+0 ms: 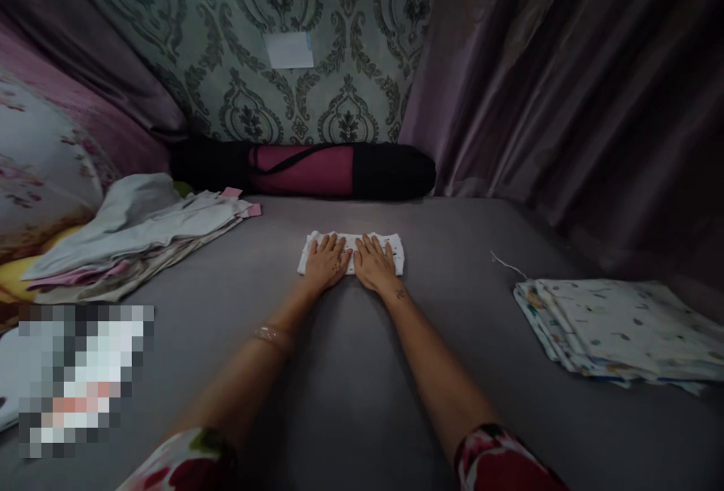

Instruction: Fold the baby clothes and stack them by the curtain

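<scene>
My left fingers (324, 244) and right fingers (368, 244), released and outstretched, rest flat on 1 folded white cloth (349, 240) lying on the grey sheet (452, 250); 1 patterned stack (622, 325) sits to my right.

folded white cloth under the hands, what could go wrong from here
The white cloth might wrinkle or slide on the grey sheet if the left hand and right hand, both flat on it, push unevenly. The cloth stack, its edges uneven, could slump if knocked.

Red floral sleeves (503, 461), a left-arm bangle (273, 335) and a right-wrist marking (400, 294) show.
</scene>
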A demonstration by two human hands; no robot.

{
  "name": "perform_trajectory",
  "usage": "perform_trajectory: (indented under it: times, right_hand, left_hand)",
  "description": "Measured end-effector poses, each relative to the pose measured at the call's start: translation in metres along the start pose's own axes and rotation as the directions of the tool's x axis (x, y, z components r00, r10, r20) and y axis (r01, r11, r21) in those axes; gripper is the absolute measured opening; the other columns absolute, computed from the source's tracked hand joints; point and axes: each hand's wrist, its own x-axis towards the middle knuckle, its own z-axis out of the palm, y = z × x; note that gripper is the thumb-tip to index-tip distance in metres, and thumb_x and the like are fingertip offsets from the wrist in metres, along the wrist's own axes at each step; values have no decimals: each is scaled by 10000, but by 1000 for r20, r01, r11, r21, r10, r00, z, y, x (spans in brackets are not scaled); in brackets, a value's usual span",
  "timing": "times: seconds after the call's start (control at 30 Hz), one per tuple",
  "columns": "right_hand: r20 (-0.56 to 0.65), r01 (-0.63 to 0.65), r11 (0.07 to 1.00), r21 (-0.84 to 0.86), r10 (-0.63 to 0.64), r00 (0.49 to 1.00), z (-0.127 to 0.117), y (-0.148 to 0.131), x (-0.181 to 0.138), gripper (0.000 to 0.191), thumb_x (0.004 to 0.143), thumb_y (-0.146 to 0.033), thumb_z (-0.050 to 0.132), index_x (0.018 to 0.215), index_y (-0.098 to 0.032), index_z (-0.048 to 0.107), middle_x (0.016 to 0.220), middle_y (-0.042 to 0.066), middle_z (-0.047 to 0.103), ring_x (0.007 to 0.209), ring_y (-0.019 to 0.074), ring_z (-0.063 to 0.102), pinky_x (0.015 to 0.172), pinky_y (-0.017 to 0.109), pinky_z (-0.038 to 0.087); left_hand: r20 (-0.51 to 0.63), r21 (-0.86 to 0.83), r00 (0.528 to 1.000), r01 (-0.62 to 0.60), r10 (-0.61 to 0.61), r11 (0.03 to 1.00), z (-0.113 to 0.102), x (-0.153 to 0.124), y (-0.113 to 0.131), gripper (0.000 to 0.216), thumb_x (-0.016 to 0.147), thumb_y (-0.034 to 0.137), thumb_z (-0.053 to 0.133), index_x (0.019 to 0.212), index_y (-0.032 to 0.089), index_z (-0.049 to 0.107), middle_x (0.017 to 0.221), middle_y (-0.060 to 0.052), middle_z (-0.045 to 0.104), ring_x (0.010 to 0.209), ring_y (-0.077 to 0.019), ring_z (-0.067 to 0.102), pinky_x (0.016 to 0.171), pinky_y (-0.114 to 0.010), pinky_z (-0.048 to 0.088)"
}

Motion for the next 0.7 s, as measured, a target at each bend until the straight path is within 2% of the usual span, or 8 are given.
perform_trajectory:
  times: [0.17, 0.3, 0.47, 0.57, 0.7]
  right_hand:
    - [-66, -72, 997, -14, 71, 995, -2, 4, 2, 547, 1002, -313, 257, 1480, -71, 365, 1559, 129, 320, 1461, 260, 208, 1184, 478, 68]
    - [-31, -115, 993, -17, 115, 993, 3, 9, 5, 582, 1001, -326, 272, 1487, -10, 320, 1556, 163, 312, 1452, 270, 227, 1179, 451, 103]
    - [-77, -181, 983, -39, 178, 981, 7, 14, 7, 594, 1003, -351, 267, 1475, 1, 340, 1557, 182, 300, 1458, 282, 203, 1182, 455, 63]
    - [-45, -188, 981, -39, 186, 982, 4, 18, 7, 602, 1002, -359, 258, 1465, 14, 353, 1553, 193, 303, 1453, 289, 219, 1183, 449, 78]
    - [-93, -219, 975, -31, 215, 972, -1, 28, 6, 597, 995, -338, 251, 1470, 14, 337, 1558, 200, 289, 1450, 305, 220, 1170, 471, 136]
  left_hand:
    - [-86, 64, 995, 53, -47, 997, -7, 0, -1, 573, 994, 424, 249, 1425, 104, 448, 1492, -176, 431, 1421, -308, 323, 1179, -503, 163]
    - [7, 123, 997, 81, -82, 989, -10, 1, -2, 587, 999, 434, 221, 1441, 106, 424, 1486, -163, 444, 1401, -304, 355, 1164, -503, 210]
    - [-37, 152, 990, 142, -138, 978, -5, 5, -10, 612, 1002, 444, 159, 1441, 112, 428, 1511, -151, 412, 1431, -287, 305, 1169, -488, 207]
    - [27, 124, 987, 151, -156, 981, -4, 8, -16, 623, 998, 457, 150, 1441, 117, 427, 1509, -146, 417, 1426, -288, 317, 1154, -493, 244]
    - [44, 118, 984, 169, -175, 978, -11, 11, -23, 645, 993, 452, 139, 1459, 83, 390, 1540, -154, 362, 1447, -300, 267, 1166, -498, 210]
